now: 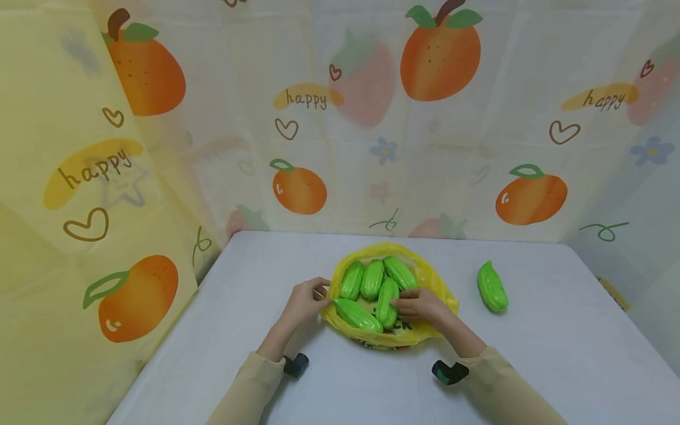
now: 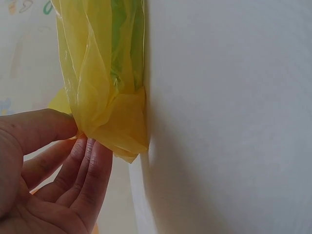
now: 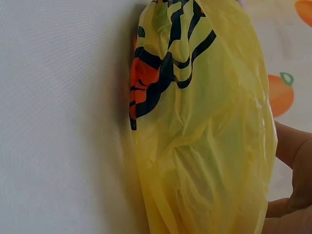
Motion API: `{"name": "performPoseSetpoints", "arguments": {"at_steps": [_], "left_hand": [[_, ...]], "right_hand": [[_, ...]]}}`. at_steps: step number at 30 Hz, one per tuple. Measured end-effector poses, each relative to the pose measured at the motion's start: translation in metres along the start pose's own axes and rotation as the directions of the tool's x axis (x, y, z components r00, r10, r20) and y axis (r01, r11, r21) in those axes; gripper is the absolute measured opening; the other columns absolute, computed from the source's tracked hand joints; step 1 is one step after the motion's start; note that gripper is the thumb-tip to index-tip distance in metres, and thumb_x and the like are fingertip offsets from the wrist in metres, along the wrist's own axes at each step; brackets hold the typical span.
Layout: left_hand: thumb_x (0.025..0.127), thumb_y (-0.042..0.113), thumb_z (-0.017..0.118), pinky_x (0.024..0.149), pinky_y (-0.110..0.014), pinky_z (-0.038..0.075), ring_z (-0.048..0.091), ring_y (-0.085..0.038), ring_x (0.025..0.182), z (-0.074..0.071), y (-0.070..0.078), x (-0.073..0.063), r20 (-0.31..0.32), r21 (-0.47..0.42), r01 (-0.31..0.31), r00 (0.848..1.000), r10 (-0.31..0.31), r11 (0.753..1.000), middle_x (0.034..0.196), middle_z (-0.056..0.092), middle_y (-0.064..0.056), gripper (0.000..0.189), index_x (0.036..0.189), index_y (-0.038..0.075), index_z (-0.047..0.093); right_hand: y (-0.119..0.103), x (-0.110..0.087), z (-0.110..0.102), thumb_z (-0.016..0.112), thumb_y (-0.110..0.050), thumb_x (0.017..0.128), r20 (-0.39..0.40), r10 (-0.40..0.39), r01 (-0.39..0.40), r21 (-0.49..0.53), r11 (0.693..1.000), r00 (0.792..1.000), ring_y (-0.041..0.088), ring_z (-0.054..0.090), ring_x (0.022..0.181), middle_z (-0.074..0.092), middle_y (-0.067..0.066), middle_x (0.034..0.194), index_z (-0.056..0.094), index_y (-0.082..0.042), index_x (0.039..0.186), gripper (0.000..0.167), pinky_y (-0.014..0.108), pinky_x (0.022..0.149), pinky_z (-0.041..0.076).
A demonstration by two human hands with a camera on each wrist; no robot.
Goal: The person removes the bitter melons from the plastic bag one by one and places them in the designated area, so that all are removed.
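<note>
A yellow plastic bag [image 1: 425, 268] lies spread open on the table, with several glossy green gourds [image 1: 373, 279] inside it. My left hand [image 1: 307, 301] pinches the left edge of the bag; in the left wrist view its thumb and fingertips meet at a crumpled yellow corner. Reaching over the bag's right side, my right hand [image 1: 422, 305] touches the right edge of one upright-lying gourd [image 1: 388, 307] with extended fingers. Its fingertips are hidden behind the bag in the right wrist view. One more green gourd [image 1: 493, 287] lies outside, right of the bag.
The white table [image 1: 536, 366] runs back to a fruit-print curtain [image 1: 361, 159], which also hangs along the left side. Black wrist cameras [image 1: 296, 365] sit at both sleeves, just above the tabletop.
</note>
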State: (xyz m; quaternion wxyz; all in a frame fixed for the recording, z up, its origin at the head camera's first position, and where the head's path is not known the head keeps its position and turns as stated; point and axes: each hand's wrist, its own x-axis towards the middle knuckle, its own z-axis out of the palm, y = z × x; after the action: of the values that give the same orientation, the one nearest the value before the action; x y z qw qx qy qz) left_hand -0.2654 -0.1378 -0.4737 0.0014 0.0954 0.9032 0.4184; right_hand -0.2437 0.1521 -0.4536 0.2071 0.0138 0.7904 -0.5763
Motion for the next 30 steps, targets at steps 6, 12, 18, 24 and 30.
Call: {"name": "performPoseSetpoints", "arguments": {"at_steps": [6,12,18,24,30], "left_hand": [[0.080,0.011,0.072,0.067,-0.028,0.050,0.059,-0.014,0.076,-0.0006,0.0001,-0.0007,-0.001,-0.003,0.001,1.000,-0.001,1.000,0.085,0.064,0.000,0.034,0.113,0.011,0.066],[0.080,0.011,0.072,0.067,-0.028,0.050,0.059,-0.014,0.077,-0.0019,0.0013,-0.0018,-0.002,0.001,-0.006,1.000,0.006,1.000,0.086,0.065,-0.001,0.034,0.113,0.010,0.066],[0.081,0.011,0.072,0.067,-0.028,0.051,0.059,-0.014,0.077,-0.0016,0.0014,-0.0021,-0.001,-0.003,-0.001,1.000,0.001,1.000,0.086,0.065,-0.001,0.033,0.113,0.011,0.066],[0.080,0.011,0.072,0.067,-0.029,0.051,0.060,-0.014,0.077,-0.0012,0.0007,-0.0015,-0.007,-0.001,-0.009,1.000,0.009,1.000,0.086,0.065,-0.001,0.034,0.113,0.010,0.066],[0.080,0.010,0.072,0.067,-0.029,0.051,0.060,-0.014,0.076,-0.0016,0.0005,-0.0021,-0.010,-0.007,-0.012,1.000,0.012,1.000,0.085,0.065,-0.001,0.034,0.113,0.011,0.066]], "right_hand": [[0.0009,0.0018,0.0017,0.067,-0.021,0.087,-0.010,0.014,-0.014,0.010,1.000,1.000,0.038,0.059,0.113,0.045,0.034,0.134,0.038,0.016,0.134,0.067,0.039,0.086,0.053],[0.0013,0.0026,0.0033,0.069,-0.026,0.086,-0.032,0.012,-0.013,-0.033,0.999,0.999,0.035,0.061,0.110,0.048,0.032,0.133,0.041,0.014,0.133,0.068,0.037,0.083,0.054],[0.0001,0.0002,0.0041,0.068,-0.027,0.087,-0.015,0.020,-0.020,-0.020,1.000,1.000,0.039,0.057,0.114,0.044,0.032,0.136,0.038,0.014,0.135,0.070,0.039,0.084,0.054],[-0.0021,0.0018,0.0073,0.068,-0.027,0.087,-0.012,0.036,-0.036,0.013,0.999,0.999,0.040,0.056,0.116,0.045,0.034,0.135,0.036,0.016,0.136,0.072,0.039,0.083,0.054],[-0.0020,0.0024,0.0091,0.069,-0.030,0.086,-0.015,0.038,-0.038,0.013,0.999,0.999,0.039,0.058,0.112,0.047,0.034,0.132,0.034,0.017,0.136,0.078,0.040,0.081,0.055]]}}
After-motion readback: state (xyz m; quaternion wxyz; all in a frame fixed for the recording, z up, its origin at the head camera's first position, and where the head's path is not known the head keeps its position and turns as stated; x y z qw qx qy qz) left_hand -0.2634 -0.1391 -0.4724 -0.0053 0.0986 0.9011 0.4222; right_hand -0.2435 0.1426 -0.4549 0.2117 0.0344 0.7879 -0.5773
